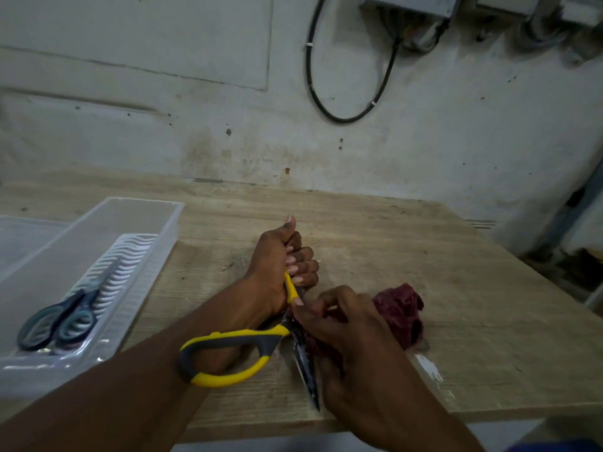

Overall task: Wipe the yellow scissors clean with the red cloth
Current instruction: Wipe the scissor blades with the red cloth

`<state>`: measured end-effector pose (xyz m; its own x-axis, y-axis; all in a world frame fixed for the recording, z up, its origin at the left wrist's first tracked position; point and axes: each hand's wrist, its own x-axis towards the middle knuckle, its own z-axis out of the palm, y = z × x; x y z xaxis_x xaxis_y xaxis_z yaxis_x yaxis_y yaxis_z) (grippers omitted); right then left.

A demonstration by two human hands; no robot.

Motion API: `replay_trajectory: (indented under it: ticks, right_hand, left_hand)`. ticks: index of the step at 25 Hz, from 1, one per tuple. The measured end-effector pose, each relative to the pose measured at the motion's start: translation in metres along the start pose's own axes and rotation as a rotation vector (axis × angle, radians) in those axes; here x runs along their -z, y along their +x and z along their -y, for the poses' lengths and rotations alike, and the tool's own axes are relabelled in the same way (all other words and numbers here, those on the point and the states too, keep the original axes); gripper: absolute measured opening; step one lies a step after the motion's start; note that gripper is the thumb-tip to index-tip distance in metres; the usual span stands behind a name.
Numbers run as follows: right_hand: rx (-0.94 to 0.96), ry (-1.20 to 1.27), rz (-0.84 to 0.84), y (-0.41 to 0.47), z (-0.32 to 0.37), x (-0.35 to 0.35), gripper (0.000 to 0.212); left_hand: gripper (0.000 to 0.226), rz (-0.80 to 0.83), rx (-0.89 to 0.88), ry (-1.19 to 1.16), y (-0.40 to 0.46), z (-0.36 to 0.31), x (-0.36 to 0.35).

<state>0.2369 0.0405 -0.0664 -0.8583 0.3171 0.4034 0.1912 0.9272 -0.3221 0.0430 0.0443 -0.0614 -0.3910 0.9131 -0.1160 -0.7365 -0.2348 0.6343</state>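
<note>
The yellow scissors (pixel 228 347) with yellow and grey handles lie spread open over the wooden table (pixel 408 249). My left hand (pixel 280 262) grips the upper handle, thumb pointing up. One dark blade (pixel 305 363) points toward me. My right hand (pixel 346 324) holds the bunched red cloth (pixel 403 309) and presses it against that blade near the pivot. The second blade shows partly to the right of my right wrist, mostly hidden.
A clear plastic tray (pixel 98 223) stands at the left with a pair of dark blue-green scissors (pixel 62 316) in it. A stained wall with a black cable loop (pixel 313 93) rises behind the table. The table's front edge runs just below my forearms.
</note>
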Motion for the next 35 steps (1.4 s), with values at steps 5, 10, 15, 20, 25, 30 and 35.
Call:
replay_trajectory:
  ticks: [5, 10, 15, 20, 25, 30, 35]
  right_hand:
    - [0.056, -0.106, -0.006, -0.017, -0.008, 0.004, 0.053]
    - [-0.274, 0.240, 0.120, -0.020, -0.003, 0.006, 0.032]
    - [-0.087, 0.356, -0.076, 0.001, -0.016, 0.028, 0.050]
    - [0.031, 0.110, -0.029, 0.001, 0.000, -0.003, 0.053]
    - [0.102, -0.038, 0.097, -0.016, -0.008, 0.020, 0.049]
    - [-0.099, 0.284, -0.089, 0.013, -0.008, 0.020, 0.046]
    - [0.058, -0.059, -0.052, 0.002, 0.000, -0.008, 0.054]
  left_hand:
    - [0.057, -0.040, -0.005, 0.002, -0.001, 0.002, -0.001]
    - [0.056, -0.044, -0.010, 0.015, -0.002, 0.000, -0.002]
    - [0.057, -0.013, -0.008, 0.041, 0.002, -0.001, -0.001]
    - [0.056, -0.009, 0.018, -0.003, 0.002, -0.001, 0.001]
    - [0.054, -0.024, 0.005, 0.022, 0.001, 0.001, 0.001]
    - [0.060, -0.002, -0.008, 0.029, 0.001, -0.002, 0.000]
    - [0.059, -0.010, 0.012, -0.002, 0.003, -0.002, 0.004]
